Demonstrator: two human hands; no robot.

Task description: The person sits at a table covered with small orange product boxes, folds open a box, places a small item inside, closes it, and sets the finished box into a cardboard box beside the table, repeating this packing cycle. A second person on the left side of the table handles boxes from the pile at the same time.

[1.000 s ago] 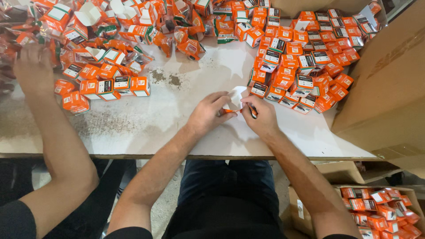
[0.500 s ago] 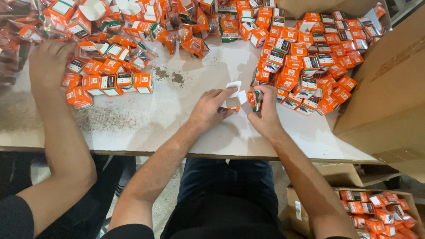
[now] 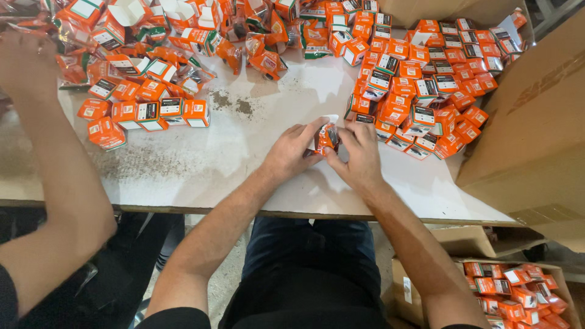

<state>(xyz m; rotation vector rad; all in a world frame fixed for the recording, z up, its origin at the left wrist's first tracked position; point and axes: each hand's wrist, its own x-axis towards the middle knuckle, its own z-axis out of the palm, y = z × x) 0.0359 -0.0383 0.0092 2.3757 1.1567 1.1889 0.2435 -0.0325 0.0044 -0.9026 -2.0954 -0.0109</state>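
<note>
our left hand (image 3: 292, 149) and right hand (image 3: 359, 155) now pressed together, clamped on small orange box (image 3: 327, 137) at frame centre, over white desk (image 3: 201, 164); white flap seen earlier now barely showing, so we judge closing nearly done. orange box heap (image 3: 426, 85) upper right.

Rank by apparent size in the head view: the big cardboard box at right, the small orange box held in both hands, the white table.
1. White table
2. Cardboard box, partly cut off by the frame
3. Small orange box
</note>
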